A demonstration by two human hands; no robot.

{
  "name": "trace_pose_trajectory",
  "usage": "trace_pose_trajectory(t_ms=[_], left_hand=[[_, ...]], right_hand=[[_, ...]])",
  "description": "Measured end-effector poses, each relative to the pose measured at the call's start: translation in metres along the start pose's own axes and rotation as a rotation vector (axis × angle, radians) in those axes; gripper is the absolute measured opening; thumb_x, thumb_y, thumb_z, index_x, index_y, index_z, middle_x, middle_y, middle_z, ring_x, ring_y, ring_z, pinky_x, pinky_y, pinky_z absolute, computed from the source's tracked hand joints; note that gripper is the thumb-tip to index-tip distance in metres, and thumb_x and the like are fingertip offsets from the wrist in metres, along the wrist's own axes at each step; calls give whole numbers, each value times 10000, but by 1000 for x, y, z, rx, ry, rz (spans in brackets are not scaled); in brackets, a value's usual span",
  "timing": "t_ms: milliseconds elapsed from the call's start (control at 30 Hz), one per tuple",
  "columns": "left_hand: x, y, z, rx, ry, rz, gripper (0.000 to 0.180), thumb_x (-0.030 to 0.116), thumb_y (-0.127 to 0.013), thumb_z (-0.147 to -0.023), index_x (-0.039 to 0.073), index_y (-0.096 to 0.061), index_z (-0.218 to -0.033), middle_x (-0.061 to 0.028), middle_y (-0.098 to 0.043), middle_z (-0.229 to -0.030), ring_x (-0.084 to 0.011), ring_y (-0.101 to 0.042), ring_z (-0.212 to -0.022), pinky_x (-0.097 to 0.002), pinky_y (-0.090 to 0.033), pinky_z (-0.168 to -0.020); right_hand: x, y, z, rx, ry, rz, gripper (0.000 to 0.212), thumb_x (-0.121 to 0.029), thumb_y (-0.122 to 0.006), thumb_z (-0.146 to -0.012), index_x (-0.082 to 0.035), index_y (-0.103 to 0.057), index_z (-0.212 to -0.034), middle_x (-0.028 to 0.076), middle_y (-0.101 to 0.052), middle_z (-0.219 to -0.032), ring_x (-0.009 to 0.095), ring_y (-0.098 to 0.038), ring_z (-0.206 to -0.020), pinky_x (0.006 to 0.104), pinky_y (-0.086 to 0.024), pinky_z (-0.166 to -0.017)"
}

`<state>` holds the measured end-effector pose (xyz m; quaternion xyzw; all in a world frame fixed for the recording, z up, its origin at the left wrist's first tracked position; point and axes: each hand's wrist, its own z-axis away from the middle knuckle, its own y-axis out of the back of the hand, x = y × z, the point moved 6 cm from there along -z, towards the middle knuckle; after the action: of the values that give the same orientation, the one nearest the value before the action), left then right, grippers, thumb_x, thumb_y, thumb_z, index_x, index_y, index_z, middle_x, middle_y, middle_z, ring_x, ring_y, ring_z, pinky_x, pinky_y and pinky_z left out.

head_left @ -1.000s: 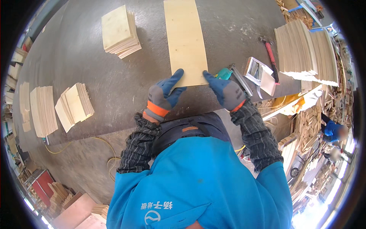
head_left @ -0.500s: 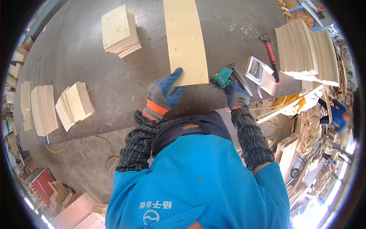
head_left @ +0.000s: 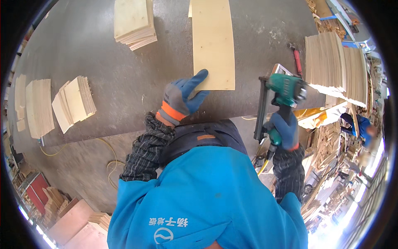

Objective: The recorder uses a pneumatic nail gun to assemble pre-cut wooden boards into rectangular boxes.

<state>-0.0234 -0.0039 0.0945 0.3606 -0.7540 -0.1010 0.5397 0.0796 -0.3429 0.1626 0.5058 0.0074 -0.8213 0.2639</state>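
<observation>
Curling round a green nail gun (head_left: 285, 88), the right hand (head_left: 286, 130) appears right of the wooden panel (head_left: 214, 45), whose near-left corner the spread left hand (head_left: 181, 94) touches.

The person wears grey gloves (head_left: 174, 94) with blue fingers (head_left: 195, 81) and orange cuff bands (head_left: 172, 111), dark striped sleeves (head_left: 143, 157) and, lower centre, a bright blue top (head_left: 203, 186) with white markings (head_left: 163, 235).

A board (head_left: 213, 45) on the surface (head_left: 124, 83) is touched at its near left corner by the gloved left hand (head_left: 181, 96). A green nailer (head_left: 287, 89) with a yellow hose (head_left: 263, 167) is gripped in the right hand (head_left: 286, 129). A red hammer (head_left: 297, 62) is seen beside the right-hand wood stack (head_left: 324, 62).
</observation>
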Motion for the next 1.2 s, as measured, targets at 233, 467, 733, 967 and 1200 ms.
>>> trace_pose_trajectory(t_ms=[233, 467, 733, 967, 1200], left_hand=[[-5, -7, -4, 3, -52, 48, 578, 151, -902, -829, 71, -735, -1376, -182, -810, -1042, -358, -794, -890, -419, -629, -797], [-7, -5, -4, 32, -69, 48, 569, 207, -881, -847, 123, -730, -1389, -166, -803, -986, -354, -773, -813, -434, -616, -747], [-8, -3, -3, -6, -69, 51, 569, 183, -894, -845, 85, -737, -1383, -181, -811, -1034, -350, -797, -869, -419, -631, -788], [-11, -6, -2, -30, -50, 27, 585, 198, -899, -844, 88, -730, -1393, -171, -813, -1015, -341, -799, -867, -416, -631, -779], [-12, -5, -2, -22, -59, 28, 580, 197, -897, -843, 92, -734, -1390, -171, -810, -1004, -340, -793, -841, -417, -627, -770]], right_hand=[[-57, -55, 52, -33, -111, -11, 464, -105, -635, -854, 146, -678, -1241, 81, -657, -692, 163, -653, -644, 314, -532, -677], [-53, -82, 51, -98, -196, -5, 566, -131, -625, -897, 153, -602, -1386, 67, -638, -699, 151, -631, -639, 314, -522, -657], [-50, -85, 47, -99, -186, 62, 499, -139, -619, -892, 146, -639, -1301, 71, -638, -700, 154, -630, -634, 325, -521, -655], [-56, -89, 47, -96, -184, 100, 541, -153, -614, -885, 149, -616, -1334, 81, -641, -699, 156, -636, -641, 314, -507, -660], [-54, -88, 47, -88, -209, 59, 563, -155, -619, -887, 150, -601, -1359, 89, -652, -714, 163, -641, -647, 311, -511, -664]])
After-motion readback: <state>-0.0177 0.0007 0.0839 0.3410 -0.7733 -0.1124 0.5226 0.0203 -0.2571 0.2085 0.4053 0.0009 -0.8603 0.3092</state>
